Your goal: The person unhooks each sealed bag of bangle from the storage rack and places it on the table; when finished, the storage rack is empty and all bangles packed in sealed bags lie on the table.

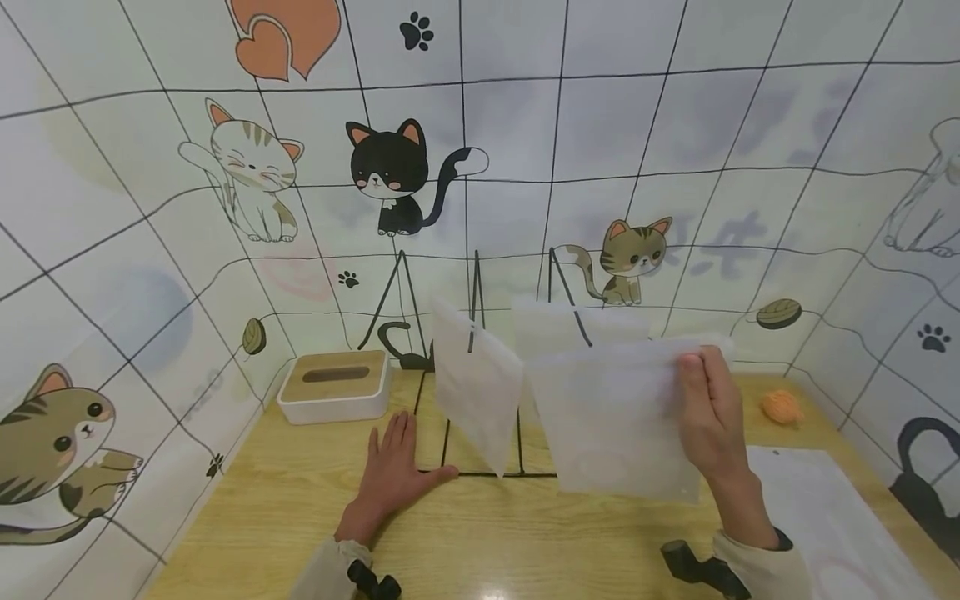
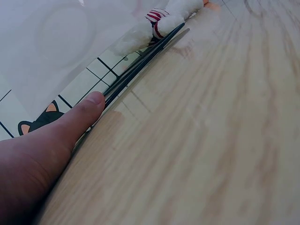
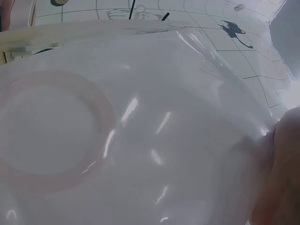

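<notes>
My right hand (image 1: 712, 417) pinches the upper right corner of a frosted plastic bag (image 1: 615, 433), thumb in front. The bag hangs spread out before a black wire rack (image 1: 534, 475) with tall pointed uprights. Another frosted bag (image 1: 476, 392) hangs on the middle upright, and a further bag (image 1: 540, 319) shows behind the held one. On the table to the left, my left hand (image 1: 397, 471) lies palm down with fingers spread, its thumb at the rack's base bar. In the right wrist view the held bag (image 3: 178, 117) shows a pale pink ring.
A white tissue box (image 1: 333, 407) with a wooden lid stands left of the rack. An orange crumpled ball (image 1: 782, 407) sits at the back right, and a white sheet-like bag (image 1: 832, 500) lies flat nearer. White plush (image 2: 176, 18) with a striped band shows beyond the rack.
</notes>
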The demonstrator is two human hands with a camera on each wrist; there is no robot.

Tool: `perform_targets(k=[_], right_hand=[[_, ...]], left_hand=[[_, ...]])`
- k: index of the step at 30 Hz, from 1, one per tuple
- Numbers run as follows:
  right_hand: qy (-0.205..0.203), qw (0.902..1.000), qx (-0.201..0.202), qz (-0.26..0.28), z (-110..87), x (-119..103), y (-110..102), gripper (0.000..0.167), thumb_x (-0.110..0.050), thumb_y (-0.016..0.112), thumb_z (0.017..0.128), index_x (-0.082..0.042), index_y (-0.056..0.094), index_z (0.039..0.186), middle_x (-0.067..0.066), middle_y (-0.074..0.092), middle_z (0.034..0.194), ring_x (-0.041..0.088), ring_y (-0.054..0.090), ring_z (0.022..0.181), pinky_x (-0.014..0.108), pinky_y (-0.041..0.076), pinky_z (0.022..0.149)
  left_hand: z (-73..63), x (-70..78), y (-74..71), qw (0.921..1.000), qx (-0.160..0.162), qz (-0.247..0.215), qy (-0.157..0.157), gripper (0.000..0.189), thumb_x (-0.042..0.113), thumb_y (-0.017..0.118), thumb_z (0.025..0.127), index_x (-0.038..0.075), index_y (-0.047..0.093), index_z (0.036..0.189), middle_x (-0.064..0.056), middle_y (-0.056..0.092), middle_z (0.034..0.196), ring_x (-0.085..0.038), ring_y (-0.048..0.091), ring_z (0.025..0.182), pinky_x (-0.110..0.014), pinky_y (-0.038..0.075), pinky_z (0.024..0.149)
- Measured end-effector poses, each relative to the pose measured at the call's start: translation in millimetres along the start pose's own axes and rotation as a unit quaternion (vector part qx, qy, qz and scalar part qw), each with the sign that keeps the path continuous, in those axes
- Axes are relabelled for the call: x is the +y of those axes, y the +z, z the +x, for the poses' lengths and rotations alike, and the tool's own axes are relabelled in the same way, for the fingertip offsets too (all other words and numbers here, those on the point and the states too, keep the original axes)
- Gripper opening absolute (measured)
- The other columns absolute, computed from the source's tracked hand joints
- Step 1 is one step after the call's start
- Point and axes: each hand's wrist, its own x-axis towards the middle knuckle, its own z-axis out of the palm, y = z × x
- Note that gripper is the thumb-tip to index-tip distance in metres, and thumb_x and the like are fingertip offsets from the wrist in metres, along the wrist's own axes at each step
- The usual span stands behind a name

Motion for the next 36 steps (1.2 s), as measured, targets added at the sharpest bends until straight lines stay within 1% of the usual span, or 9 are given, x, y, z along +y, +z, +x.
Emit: perform_targets(k=[5,12,15,18,22,25,28,34,36], right_hand=[[-0.004,1.0,0.0,-0.005,0.1,-2.1,-4.3,0.021,0.001,0.038,0.105,0.012,0.042,0.088,-0.006,0.03,0.076,0.006,0.031,0.067,0.023,0.024,0.059],[0.016,0.9997,0.016,0.005,3.2,-3.3,-5.3,0.02,0.001,0.038,0.105,0.013,0.043,0.088,-0.008,0.031,0.076,0.006,0.031,0.067,0.023,0.023,0.06],[0.016,0.9997,0.017,0.007,2.0,-1.6,-5.7,0.019,0.003,0.038,0.104,0.012,0.042,0.088,-0.008,0.031,0.076,0.006,0.031,0.067,0.023,0.023,0.059],[0.019,0.9997,0.016,0.003,-0.3,0.0,-7.3,0.019,0.003,0.037,0.104,0.013,0.042,0.089,-0.008,0.032,0.078,0.006,0.031,0.068,0.022,0.023,0.06],[0.027,0.9994,0.018,-0.01,-3.7,0.5,-10.4,0.019,0.003,0.037,0.104,0.012,0.043,0.089,-0.008,0.032,0.078,0.007,0.031,0.069,0.022,0.022,0.062],[0.043,0.9988,0.013,-0.019,-7.7,0.2,-13.0,0.019,0.002,0.038,0.104,0.01,0.043,0.087,-0.008,0.031,0.076,0.008,0.03,0.067,0.024,0.022,0.06],[0.069,0.9971,0.008,-0.033,-12.8,0.0,-16.3,0.019,0.001,0.038,0.104,0.008,0.043,0.088,-0.009,0.03,0.075,0.008,0.03,0.065,0.025,0.022,0.059],[0.129,0.9901,0.003,-0.055,-21.4,1.4,-22.5,0.018,-0.002,0.038,0.106,0.004,0.047,0.092,-0.009,0.031,0.076,0.008,0.032,0.069,0.024,0.024,0.061],[0.141,0.9884,0.0,-0.057,-24.2,3.1,-23.9,0.018,-0.003,0.038,0.106,0.004,0.048,0.092,-0.009,0.032,0.076,0.009,0.033,0.069,0.023,0.025,0.062]], left_hand=[[-0.2,1.6,1.0,1.0,0.004,-0.004,0.003,0.124,0.086,0.056,0.075,0.0,0.021,0.158,-0.02,0.019,0.165,-0.037,0.015,0.154,-0.063,0.004,0.121],[2.7,-2.7,2.8,1.0,0.002,0.005,0.004,0.125,0.086,0.054,0.076,0.002,0.016,0.159,-0.018,0.016,0.166,-0.035,0.013,0.155,-0.062,0.003,0.122],[3.6,-3.0,2.4,0.9999,0.001,0.01,0.003,0.125,0.087,0.053,0.076,0.002,0.016,0.159,-0.018,0.016,0.166,-0.035,0.013,0.155,-0.062,0.003,0.122],[3.7,-1.2,0.6,1.0,-0.002,0.006,0.001,0.126,0.088,0.053,0.075,0.002,0.016,0.159,-0.018,0.016,0.166,-0.034,0.013,0.155,-0.061,0.003,0.122],[3.7,1.7,-1.1,0.9999,0.004,-0.007,0.007,0.124,0.087,0.055,0.075,0.002,0.019,0.159,-0.019,0.018,0.166,-0.036,0.014,0.155,-0.063,0.004,0.121],[2.5,2.9,-2.2,0.9999,0.005,-0.014,0.008,0.123,0.085,0.056,0.076,0.002,0.019,0.159,-0.019,0.018,0.166,-0.036,0.014,0.155,-0.064,0.004,0.121],[0.6,2.7,-2.9,0.9999,0.002,-0.016,0.006,0.123,0.084,0.057,0.076,0.002,0.018,0.159,-0.018,0.017,0.166,-0.036,0.013,0.155,-0.064,0.003,0.121],[-1.2,0.8,-1.9,0.9998,0.003,-0.015,0.01,0.122,0.084,0.056,0.077,0.002,0.019,0.159,-0.019,0.018,0.166,-0.036,0.014,0.155,-0.065,0.004,0.121],[-2.2,0.6,-1.8,0.9998,0.002,-0.015,0.008,0.122,0.084,0.056,0.076,0.002,0.019,0.159,-0.019,0.018,0.166,-0.036,0.014,0.155,-0.064,0.004,0.121]])
